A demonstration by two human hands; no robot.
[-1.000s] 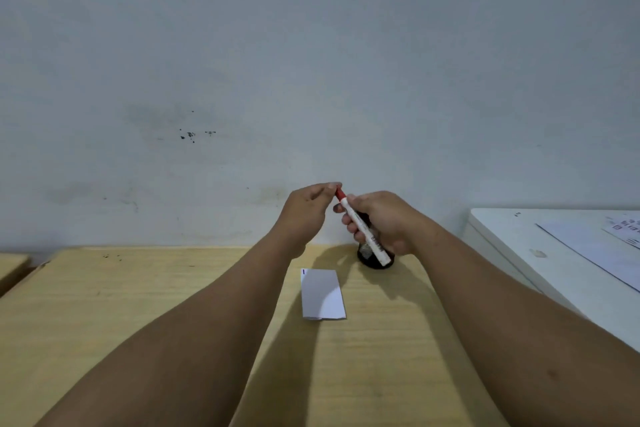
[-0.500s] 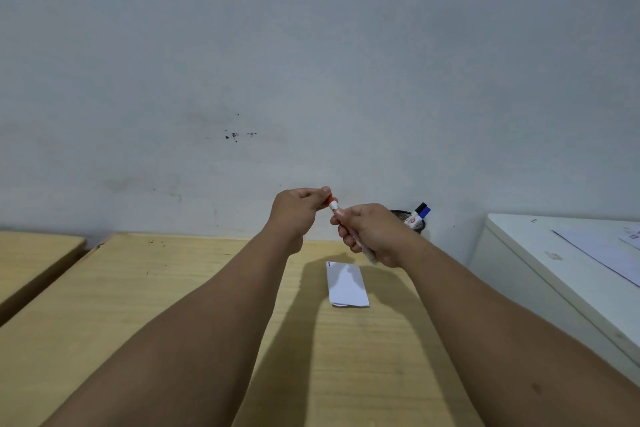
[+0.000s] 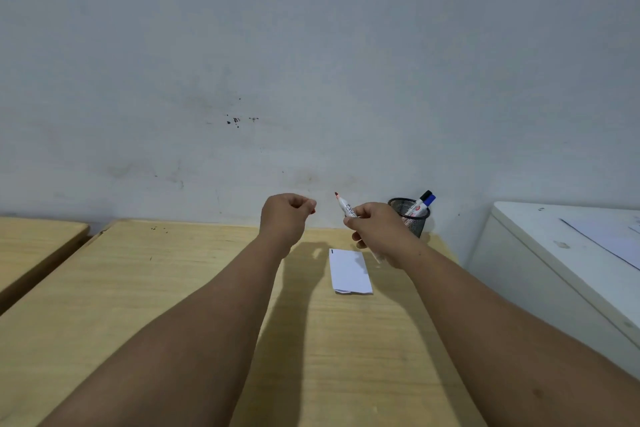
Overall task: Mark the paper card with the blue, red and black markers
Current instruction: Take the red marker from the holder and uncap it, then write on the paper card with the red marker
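A white paper card point(image 3: 349, 270) lies flat on the wooden table point(image 3: 173, 288), with a short blue stroke at its top left corner. Above it, my right hand point(image 3: 377, 230) grips the uncapped red marker point(image 3: 345, 206), red tip pointing up and left. My left hand point(image 3: 287, 215) is a fist to the left of the tip; a bit of the red cap point(image 3: 313, 211) shows at its fingertips. Behind my right hand stands a black mesh pen cup point(image 3: 412, 217) holding a blue-capped marker point(image 3: 429, 199) and a black-capped marker point(image 3: 420, 201).
A white cabinet point(image 3: 554, 253) with papers on top stands to the right of the table. A second wooden table point(image 3: 31, 239) sits at the far left across a narrow gap. The grey wall runs just behind the pen cup.
My left hand has pulled the red cap off the marker and moved left, away from the tip. The head view has shifted, bringing the pen cup into sight.
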